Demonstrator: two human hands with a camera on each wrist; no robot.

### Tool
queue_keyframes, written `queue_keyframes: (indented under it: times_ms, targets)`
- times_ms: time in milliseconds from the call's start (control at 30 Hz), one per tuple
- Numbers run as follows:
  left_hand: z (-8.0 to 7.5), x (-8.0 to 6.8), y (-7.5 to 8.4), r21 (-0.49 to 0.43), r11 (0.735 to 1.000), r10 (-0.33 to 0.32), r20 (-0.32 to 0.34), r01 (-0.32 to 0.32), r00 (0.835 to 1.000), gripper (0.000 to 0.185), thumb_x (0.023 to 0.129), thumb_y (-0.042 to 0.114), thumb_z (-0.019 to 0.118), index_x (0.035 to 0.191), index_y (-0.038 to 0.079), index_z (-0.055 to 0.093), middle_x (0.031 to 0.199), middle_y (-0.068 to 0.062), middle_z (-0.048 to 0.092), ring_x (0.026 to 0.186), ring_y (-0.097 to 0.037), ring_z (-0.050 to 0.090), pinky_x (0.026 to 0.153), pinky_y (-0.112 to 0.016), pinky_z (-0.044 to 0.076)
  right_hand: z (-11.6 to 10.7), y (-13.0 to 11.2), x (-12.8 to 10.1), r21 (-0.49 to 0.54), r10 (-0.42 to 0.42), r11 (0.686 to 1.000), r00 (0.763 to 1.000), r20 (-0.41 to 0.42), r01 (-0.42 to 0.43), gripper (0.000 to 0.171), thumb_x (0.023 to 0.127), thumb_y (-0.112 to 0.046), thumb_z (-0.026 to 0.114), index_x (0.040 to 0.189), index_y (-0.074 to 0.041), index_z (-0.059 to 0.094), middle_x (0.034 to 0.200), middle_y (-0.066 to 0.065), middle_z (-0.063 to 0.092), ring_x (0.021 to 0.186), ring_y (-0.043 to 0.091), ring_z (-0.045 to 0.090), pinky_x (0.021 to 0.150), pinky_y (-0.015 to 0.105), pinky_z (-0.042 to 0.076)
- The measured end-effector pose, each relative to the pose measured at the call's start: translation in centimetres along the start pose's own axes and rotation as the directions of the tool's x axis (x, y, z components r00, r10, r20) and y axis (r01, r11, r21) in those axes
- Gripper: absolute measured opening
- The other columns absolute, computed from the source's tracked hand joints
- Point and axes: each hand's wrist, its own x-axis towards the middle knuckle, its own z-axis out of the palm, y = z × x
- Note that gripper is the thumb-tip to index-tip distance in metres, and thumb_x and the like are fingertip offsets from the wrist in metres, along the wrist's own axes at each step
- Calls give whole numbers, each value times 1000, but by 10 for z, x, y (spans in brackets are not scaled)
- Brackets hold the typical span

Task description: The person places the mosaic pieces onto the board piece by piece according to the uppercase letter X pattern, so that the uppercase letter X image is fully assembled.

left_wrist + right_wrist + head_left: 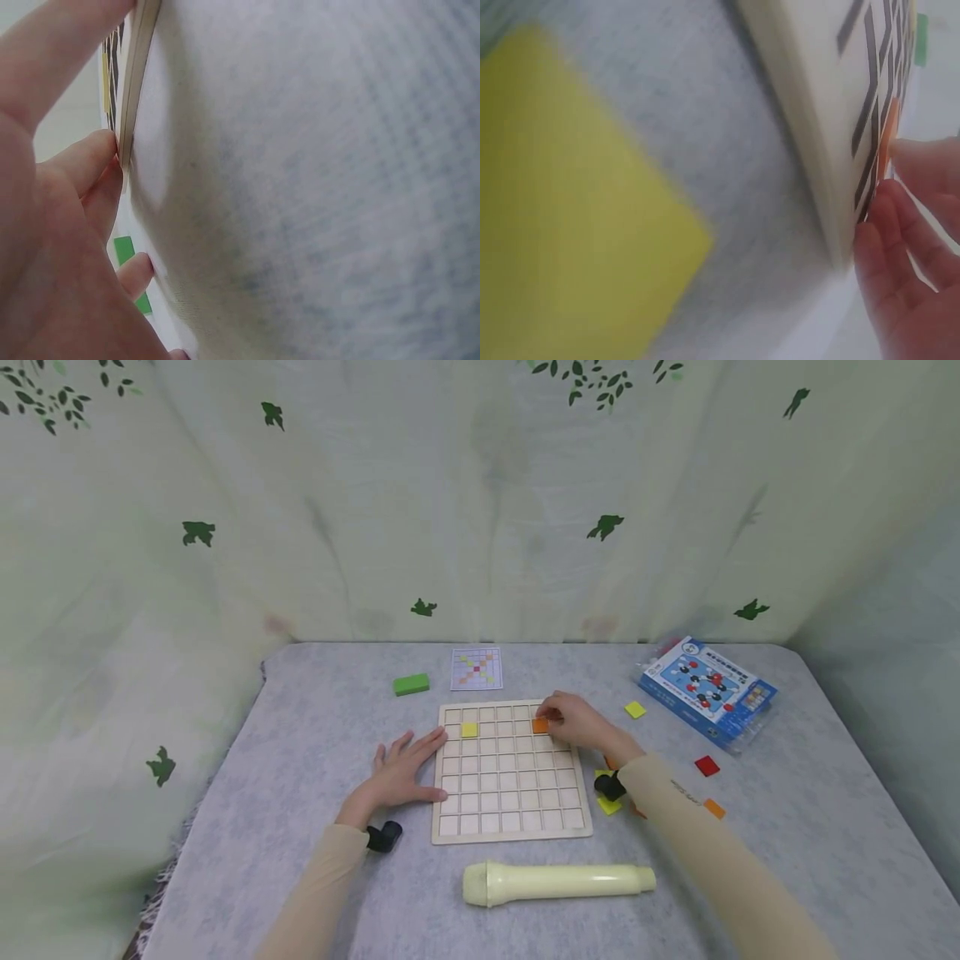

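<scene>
**Setting an orange tile near the board's far right corner**

Pinching at the orange tile (540,725), the right hand (577,722) rests over the far right part of the wooden grid board (510,810); its fingertips curl onto the tile's right edge, so the tile lies at about 9 o'clock from that hand, touching it. The tile sits in the second row from the far edge, toward the right side of the board. Being square, it has no long axis to speak of. The right hand is plainly the nearer one; the left hand (405,768) lies flat with fingers spread and relaxed on the table (300,860), its fingertips touching the board's left edge, grasping nothing.

A yellow tile (469,730) sits in the same row at 9 o'clock from the orange one, well apart. From the board's centre, a pattern card (476,668) lies at 12 o'clock, a green block (411,684) at about 11, a cream tube (558,883) at 6, and a blue box (707,689) at about 2. Loose tiles lie right of the board.

Whether the orange tile is fully seated in its cell cannot be told: the fingers cover its right edge, and the right wrist view is blurred, showing only a thin orange sliver (889,139) against the board. Some loose tiles are partly hidden by the right forearm.
</scene>
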Motion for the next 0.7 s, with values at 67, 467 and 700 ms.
queue_keyframes:
  times_ms: [67,467,700]
  targets:
    - [1,0,0,1,1000,1,-1,-1,1000,98,76,54,74,153,19,25,159,3,15,143,-38,1,102,-68,-8,-3,7,-6,59,14,998,999,-34,-12,24,86,2,61,109,-3,66,101,6,60,93,23,55,82,38,48]
    - [0,-2,0,-14,1000,-2,-5,2,1000,97,77,52,74,153,18,24,159,1,16,143,-38,1,102,-67,-9,-49,68,-59,83,215,975,963,-163,-204,28,90,-3,61,118,-1,61,117,15,59,108,33,51,94,51,42]
    - [1,-1,0,-17,1000,14,-12,-14,1000,97,77,52,74,153,18,25,159,1,16,143,-39,1,102,-68,-9,-57,84,-77,53,209,978,964,-162,-203,32,89,2,60,120,2,59,120,20,57,111,36,49,97,54,39]
